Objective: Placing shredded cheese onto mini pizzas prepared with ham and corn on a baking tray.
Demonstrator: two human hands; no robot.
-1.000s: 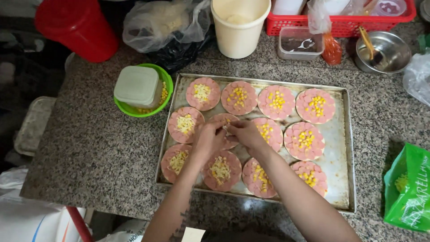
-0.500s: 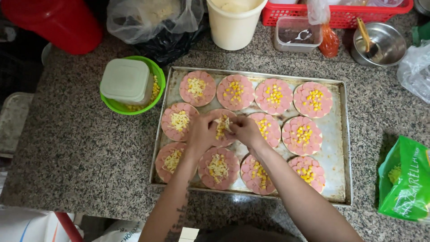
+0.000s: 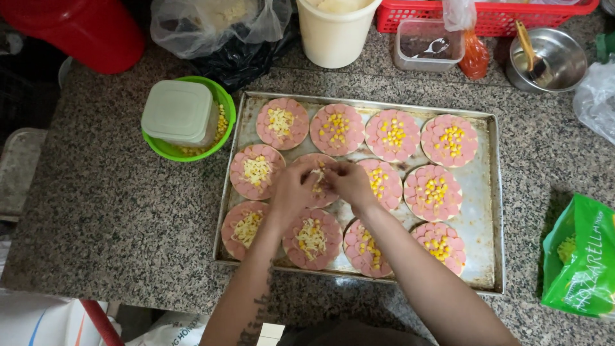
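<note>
Fingers of both hands pinch shredded cheese over a round, sausage-covered mini pizza, partly hidden.

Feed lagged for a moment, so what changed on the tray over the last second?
Little: both hands, left and right, stay together over the middle pink sausage-covered round, fingers now sprinkling pale shreds on it. The metal baking tray, the other rounds and the green bowl stayed put; only the camera shifted.

Speckled grey granite counter
</note>
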